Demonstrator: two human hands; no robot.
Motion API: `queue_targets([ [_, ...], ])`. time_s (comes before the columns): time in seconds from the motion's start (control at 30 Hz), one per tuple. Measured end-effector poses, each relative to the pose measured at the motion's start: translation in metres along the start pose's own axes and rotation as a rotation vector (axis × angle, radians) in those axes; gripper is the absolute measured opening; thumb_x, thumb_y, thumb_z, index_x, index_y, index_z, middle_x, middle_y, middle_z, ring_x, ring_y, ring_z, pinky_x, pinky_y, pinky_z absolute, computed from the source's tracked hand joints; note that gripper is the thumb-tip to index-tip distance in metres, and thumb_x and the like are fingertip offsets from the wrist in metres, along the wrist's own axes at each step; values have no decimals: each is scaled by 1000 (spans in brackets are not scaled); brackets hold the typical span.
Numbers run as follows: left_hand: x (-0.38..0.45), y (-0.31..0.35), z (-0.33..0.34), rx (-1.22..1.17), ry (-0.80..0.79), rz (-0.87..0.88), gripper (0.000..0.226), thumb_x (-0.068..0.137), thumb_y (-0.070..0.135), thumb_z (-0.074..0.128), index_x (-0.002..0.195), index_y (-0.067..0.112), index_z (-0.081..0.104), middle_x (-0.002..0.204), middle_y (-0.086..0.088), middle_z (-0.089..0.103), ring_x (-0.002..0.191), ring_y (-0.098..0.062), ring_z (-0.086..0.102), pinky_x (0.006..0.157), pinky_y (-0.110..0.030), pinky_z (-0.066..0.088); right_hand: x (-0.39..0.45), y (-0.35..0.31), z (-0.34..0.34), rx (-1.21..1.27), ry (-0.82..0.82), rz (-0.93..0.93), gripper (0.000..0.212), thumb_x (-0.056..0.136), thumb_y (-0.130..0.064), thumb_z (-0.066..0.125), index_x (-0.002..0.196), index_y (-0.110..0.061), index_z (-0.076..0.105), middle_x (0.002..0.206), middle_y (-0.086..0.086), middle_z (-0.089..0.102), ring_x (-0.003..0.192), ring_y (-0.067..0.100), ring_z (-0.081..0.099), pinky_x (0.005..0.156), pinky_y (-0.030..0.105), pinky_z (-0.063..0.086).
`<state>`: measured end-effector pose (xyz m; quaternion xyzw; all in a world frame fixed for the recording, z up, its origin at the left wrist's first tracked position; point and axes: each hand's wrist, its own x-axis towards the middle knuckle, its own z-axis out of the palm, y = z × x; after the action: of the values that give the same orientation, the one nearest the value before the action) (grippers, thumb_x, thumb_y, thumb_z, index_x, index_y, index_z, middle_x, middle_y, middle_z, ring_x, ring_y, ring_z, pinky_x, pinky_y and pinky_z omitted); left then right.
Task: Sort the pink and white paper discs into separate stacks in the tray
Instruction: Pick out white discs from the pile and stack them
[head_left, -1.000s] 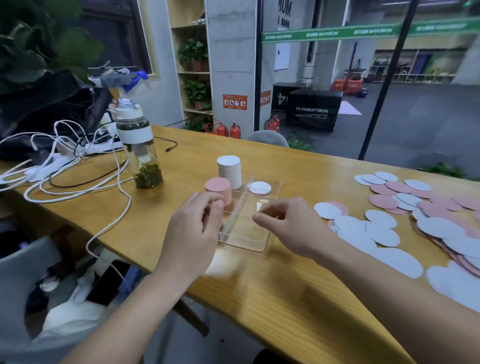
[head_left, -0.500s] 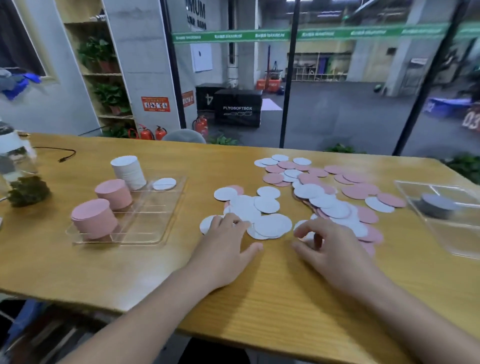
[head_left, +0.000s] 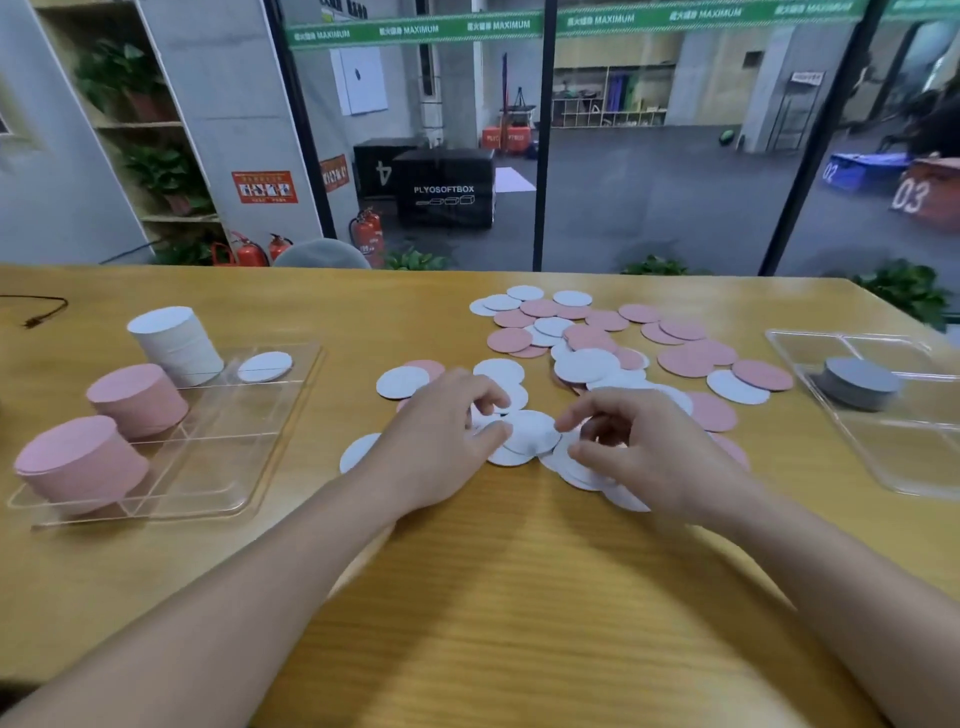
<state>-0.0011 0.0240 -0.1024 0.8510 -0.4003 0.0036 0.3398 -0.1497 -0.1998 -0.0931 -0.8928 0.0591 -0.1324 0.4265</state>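
- My left hand (head_left: 441, 441) and right hand (head_left: 639, 447) are both over the near edge of the loose pile of pink and white round paper discs (head_left: 587, 364) on the wooden counter (head_left: 519, 597).
- The fingers of both hands are curled and they touch the same white paper disc (head_left: 530, 431); I cannot tell if one hand already pinches it or only slides it.
- I think the step is to collect white discs. It is better to slide one disc off the others with a fingertip and lift it by the edge, so only one thin sheet comes.
- The clear plastic divided tray (head_left: 260, 467) is at the left, well apart from the pile. It has two pink stacks (head_left: 135, 397), one tall white stack (head_left: 176, 338) and a single white disc (head_left: 265, 366).
- A second clear tray (head_left: 909, 467) at the right holds a grey stack (head_left: 857, 382).
- Behind the counter a glass wall shows a gym hall, with red fire extinguishers (head_left: 366, 234) and plants on shelves (head_left: 156, 176).
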Motion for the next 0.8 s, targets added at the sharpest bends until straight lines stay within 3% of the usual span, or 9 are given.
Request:
queue_targets([
  [0.13, 39, 8, 4, 132, -182, -4, 44, 100, 62, 68, 137, 38, 67, 123, 15, 54, 119, -10, 51, 106, -43, 49, 16, 6, -20, -274, -100, 3, 24, 95, -28, 77, 110, -47, 76, 102, -27, 64, 88, 2, 63, 76, 25, 50],
  [0.27, 45, 6, 10, 157, -305, 15, 50, 101, 66, 64, 145, 42, 61, 130, 17, 49, 129, -5, 37, 100, -32, 38, 15, 17, -29, -415, -201, -6, 33, 92, -48, 82, 123, -49, 72, 120, -26, 57, 105, -4, 55, 82, 23, 45],
  [0.33, 43, 2, 11, 174, -336, 43, 49, 102, 66, 62, 147, 47, 59, 134, 20, 47, 133, -3, 34, 101, -31, 36, 14, 22, -29, -411, -205, 14, 37, 91, -56, 81, 126, -52, 71, 125, -28, 55, 110, -5, 53, 84, 28, 53],
  [0.4, 40, 0, 12, 170, -330, 80, 43, 103, 64, 62, 144, 50, 61, 135, 24, 46, 135, -1, 32, 100, -24, 31, 12, 25, -28, -385, -197, 54, 40, 87, -62, 81, 125, -54, 69, 125, -29, 54, 112, -5, 52, 75, 41, 65],
  [0.43, 39, -1, 13, 165, -318, 91, 41, 103, 63, 63, 142, 50, 62, 135, 26, 46, 135, 0, 32, 99, -19, 29, 12, 24, -28, -374, -193, 78, 41, 86, -62, 82, 123, -55, 67, 123, -29, 53, 112, -5, 52, 68, 41, 66],
  [0.53, 37, -2, 17, 94, -245, 79, 37, 99, 58, 72, 134, 48, 63, 132, 29, 47, 132, -1, 36, 99, -1, 23, 10, 22, -27, -365, -169, 117, 44, 81, -64, 87, 118, -52, 67, 119, -27, 53, 109, -4, 54, 61, 37, 66],
  [0.67, 37, -3, 19, 33, -174, 99, 39, 94, 51, 80, 127, 43, 62, 128, 27, 54, 126, -5, 40, 98, -10, 31, 10, 24, -23, -264, -77, 154, 51, 72, -59, 93, 108, -47, 59, 106, -21, 61, 89, 4, 62, 61, 51, 66],
  [0.8, 33, -1, 20, -82, -165, 40, 33, 93, 45, 83, 116, 45, 59, 117, 24, 60, 114, -4, 52, 85, -9, 39, 11, 22, -20, -130, -78, 173, 48, 80, -44, 95, 109, -41, 57, 101, -16, 70, 80, 8, 65, 57, 54, 64],
])
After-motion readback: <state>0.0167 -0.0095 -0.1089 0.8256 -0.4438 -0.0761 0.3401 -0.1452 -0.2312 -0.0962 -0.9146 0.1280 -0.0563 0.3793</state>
